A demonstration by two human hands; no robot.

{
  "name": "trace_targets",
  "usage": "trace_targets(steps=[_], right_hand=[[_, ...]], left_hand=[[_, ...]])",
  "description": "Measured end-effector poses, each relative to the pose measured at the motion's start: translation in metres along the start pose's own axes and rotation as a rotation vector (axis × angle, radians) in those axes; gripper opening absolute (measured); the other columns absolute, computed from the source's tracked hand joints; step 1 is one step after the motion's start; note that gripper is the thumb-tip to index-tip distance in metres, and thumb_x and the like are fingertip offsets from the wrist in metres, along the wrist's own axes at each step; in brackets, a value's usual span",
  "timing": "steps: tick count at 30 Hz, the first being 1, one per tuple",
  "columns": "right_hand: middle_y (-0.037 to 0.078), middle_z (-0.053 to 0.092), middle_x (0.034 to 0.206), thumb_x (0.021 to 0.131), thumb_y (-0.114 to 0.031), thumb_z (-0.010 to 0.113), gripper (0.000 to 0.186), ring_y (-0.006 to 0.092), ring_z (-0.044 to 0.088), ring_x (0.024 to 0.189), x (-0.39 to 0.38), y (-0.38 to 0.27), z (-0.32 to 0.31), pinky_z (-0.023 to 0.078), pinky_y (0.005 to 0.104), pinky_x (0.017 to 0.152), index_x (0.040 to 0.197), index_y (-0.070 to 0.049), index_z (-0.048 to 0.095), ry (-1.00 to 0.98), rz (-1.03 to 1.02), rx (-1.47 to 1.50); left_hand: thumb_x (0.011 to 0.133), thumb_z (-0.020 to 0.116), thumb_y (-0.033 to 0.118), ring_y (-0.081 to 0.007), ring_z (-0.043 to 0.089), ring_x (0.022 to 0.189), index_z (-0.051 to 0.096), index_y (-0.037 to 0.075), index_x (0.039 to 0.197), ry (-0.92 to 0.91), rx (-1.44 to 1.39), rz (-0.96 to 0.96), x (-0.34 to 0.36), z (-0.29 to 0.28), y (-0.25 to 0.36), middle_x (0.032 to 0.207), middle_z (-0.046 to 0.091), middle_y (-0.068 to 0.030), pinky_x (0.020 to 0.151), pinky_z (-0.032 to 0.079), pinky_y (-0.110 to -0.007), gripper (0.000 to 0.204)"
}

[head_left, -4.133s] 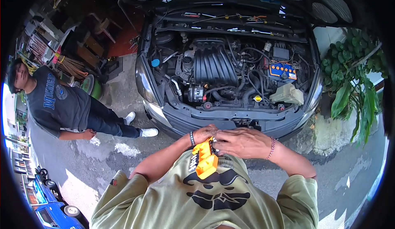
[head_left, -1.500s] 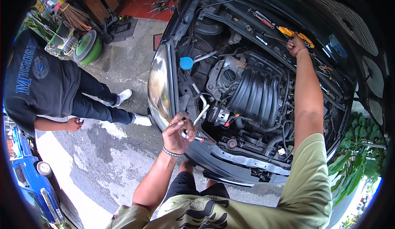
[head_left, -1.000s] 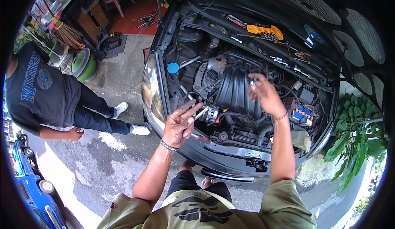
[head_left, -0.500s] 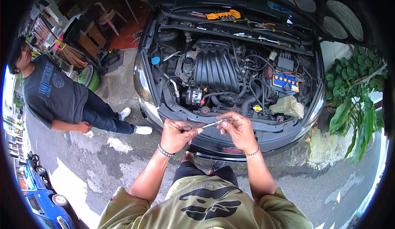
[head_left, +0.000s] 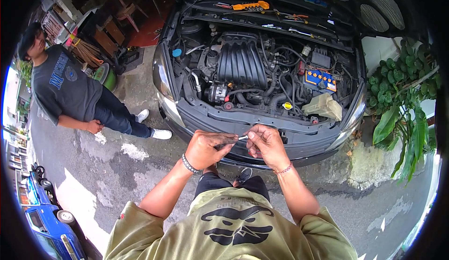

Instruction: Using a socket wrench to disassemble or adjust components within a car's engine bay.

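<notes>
In front of the car's bumper, both my hands meet over a slim, shiny metal rod [head_left: 242, 137]. My left hand [head_left: 206, 147] closes round one end, its back turned up. With thumb and fingers, my right hand [head_left: 265, 143] pinches the other end. Only a short bright piece shows between them, so the rod's exact kind is hidden. Just beyond lies the open engine bay, with a ribbed black engine cover [head_left: 242, 64], a blue-sided battery [head_left: 320, 80] and a yellow cap [head_left: 287, 106].
An orange socket holder [head_left: 251, 6], pliers [head_left: 297, 17] and several tools lie along the windscreen base under the raised bonnet [head_left: 346, 17]. A pale plastic box [head_left: 322, 107] sits at the bay's front right. Another person [head_left: 70, 85] stands at left, hands together. Leafy plants [head_left: 397, 82] grow at right.
The rod has gone deeper into my hands, which have come closer together, and less of it shows. The view has shifted slightly. The other person's hands are now together.
</notes>
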State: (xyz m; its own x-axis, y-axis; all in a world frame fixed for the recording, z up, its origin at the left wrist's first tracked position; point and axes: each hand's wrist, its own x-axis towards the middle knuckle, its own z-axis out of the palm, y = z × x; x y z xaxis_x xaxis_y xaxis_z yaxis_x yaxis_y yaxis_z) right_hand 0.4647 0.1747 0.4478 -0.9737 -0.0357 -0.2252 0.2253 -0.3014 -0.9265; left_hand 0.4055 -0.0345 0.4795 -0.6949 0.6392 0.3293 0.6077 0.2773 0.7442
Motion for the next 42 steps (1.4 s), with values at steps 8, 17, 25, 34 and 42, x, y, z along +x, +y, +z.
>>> trace_targets(steps=[8, 17, 25, 34, 42], right_hand=[[0.002, 0.059, 0.061, 0.098, -0.028, 0.059, 0.031, 0.0054, 0.05, 0.048, 0.011, 0.049, -0.01, 0.039, 0.0203, 0.042, 0.104, 0.002, 0.066, 0.089, 0.047, -0.119], [0.005, 0.067, 0.092, 0.097, -0.01, 0.057, 0.029, 0.0106, 0.063, 0.081, -0.023, 0.145, 0.005, 0.052, 0.024, 0.073, 0.125, -0.002, 0.061, 0.34, -0.252, -0.071], [0.006, 0.066, 0.091, 0.097, -0.003, 0.053, 0.017, 0.0102, 0.062, 0.078, -0.057, 0.156, 0.108, 0.052, 0.0246, 0.073, 0.107, 0.004, 0.065, 0.338, -0.339, -0.269], [0.003, 0.064, 0.081, 0.097, -0.007, 0.055, 0.016, 0.0078, 0.06, 0.073, -0.08, 0.138, 0.179, 0.051, 0.0229, 0.067, 0.105, 0.001, 0.067, 0.331, -0.365, -0.307], [-0.001, 0.046, 0.056, 0.093, -0.026, 0.065, 0.031, 0.0047, 0.04, 0.052, -0.097, 0.114, 0.205, 0.032, 0.0262, 0.047, 0.077, 0.0, 0.062, 0.447, -0.23, -0.729]], left_hand=[[0.088, 0.066, 0.002, -0.007, 0.049, 0.044, 0.063, -0.008, 0.112, 0.109, -1.023, -0.849, -0.034, 0.063, -0.049, 0.091, 0.071, -0.0177, 0.04, 0.037, -0.019, 0.025], [0.091, 0.064, 0.008, -0.006, 0.043, 0.046, 0.06, -0.008, 0.119, -0.09, -1.354, -0.982, -0.096, 0.085, -0.107, 0.095, 0.07, -0.0177, 0.043, 0.033, -0.02, 0.032], [0.091, 0.065, 0.009, -0.0054, 0.043, 0.047, 0.062, -0.007, 0.116, -0.138, -1.26, -0.955, -0.168, 0.003, -0.086, 0.095, 0.07, -0.0155, 0.044, 0.034, -0.02, 0.03], [0.094, 0.058, 0.009, -0.0068, 0.042, 0.044, 0.058, -0.008, 0.119, -0.126, -1.304, -0.863, -0.211, -0.05, -0.07, 0.087, 0.067, -0.0149, 0.041, 0.032, -0.02, 0.031], [0.103, 0.041, 0.028, -0.0102, 0.042, 0.043, 0.053, -0.007, 0.127, -0.159, -1.336, -0.818, -0.229, -0.073, -0.046, 0.085, 0.064, -0.0162, 0.04, 0.03, -0.021, 0.044]])
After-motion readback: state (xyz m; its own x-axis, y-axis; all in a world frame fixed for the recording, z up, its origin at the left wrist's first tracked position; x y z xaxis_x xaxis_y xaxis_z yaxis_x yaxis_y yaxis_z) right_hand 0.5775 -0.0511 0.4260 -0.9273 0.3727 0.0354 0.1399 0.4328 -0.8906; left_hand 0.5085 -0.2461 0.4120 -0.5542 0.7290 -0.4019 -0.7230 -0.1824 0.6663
